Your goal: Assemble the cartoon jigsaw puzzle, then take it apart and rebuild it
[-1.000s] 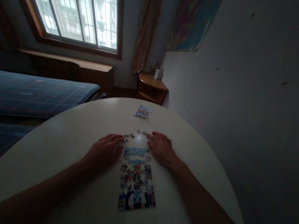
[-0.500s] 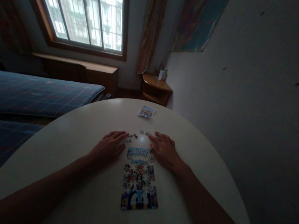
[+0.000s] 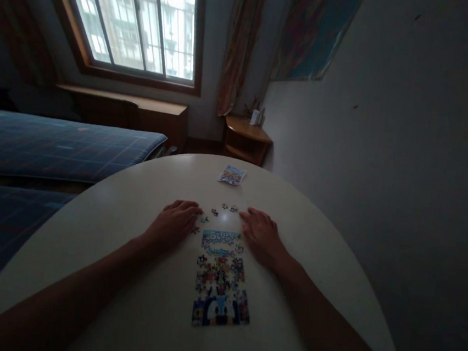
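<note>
A partly assembled jigsaw puzzle [image 3: 223, 285] with a blue cartoon dog lies on the table between my forearms. Gaps show in its upper part, around the lettered strip [image 3: 222, 237]. My left hand [image 3: 176, 221] rests palm down to the left, fingers stretched out, the tips at a small puzzle piece. Close to its thumb lies another puzzle piece [image 3: 194, 230]. On the other side, my right hand [image 3: 260, 232] lies flat with fingers extended, beside the puzzle's upper right corner. Several loose pieces [image 3: 214, 212] are scattered between the two hands.
Beyond the loose pieces lies a small printed picture sheet [image 3: 232, 175]. The round white table [image 3: 133, 188] has a curved edge all around. A bed with a blue plaid cover [image 3: 66, 148] stands left, a wooden corner shelf [image 3: 246, 130] behind, and a wall at right.
My right hand has shifted a little to the right, away from the loose pieces. Near my left fingers the pieces sit farther apart, and one by the thumb shows more plainly.
</note>
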Demonstrator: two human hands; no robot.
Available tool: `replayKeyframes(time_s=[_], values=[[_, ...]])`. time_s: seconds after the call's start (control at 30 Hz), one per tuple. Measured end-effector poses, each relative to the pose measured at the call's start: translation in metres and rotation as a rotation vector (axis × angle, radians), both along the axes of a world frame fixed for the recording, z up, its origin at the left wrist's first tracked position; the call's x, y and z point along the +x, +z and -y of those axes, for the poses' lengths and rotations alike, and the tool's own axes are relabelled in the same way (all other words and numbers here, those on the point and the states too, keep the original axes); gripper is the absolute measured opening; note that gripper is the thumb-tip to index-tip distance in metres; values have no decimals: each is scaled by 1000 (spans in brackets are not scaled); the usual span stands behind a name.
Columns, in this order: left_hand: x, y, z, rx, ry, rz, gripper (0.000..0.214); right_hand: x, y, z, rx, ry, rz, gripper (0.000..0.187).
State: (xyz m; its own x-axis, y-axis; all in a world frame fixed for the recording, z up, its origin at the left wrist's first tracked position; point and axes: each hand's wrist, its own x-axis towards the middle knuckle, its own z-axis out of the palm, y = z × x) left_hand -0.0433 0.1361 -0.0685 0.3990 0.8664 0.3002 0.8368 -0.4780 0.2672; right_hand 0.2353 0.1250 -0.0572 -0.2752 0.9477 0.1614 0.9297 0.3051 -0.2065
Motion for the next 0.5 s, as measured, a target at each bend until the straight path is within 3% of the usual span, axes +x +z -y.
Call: replayKeyframes(time_s=[0.17,0.5], values=[[-2,-1,-7,17,74,67,27,3,-3,1,15,18,-14,44],[-14,3,-11,-66,86,89,16,6,-1,5,-1,50,-28,44]])
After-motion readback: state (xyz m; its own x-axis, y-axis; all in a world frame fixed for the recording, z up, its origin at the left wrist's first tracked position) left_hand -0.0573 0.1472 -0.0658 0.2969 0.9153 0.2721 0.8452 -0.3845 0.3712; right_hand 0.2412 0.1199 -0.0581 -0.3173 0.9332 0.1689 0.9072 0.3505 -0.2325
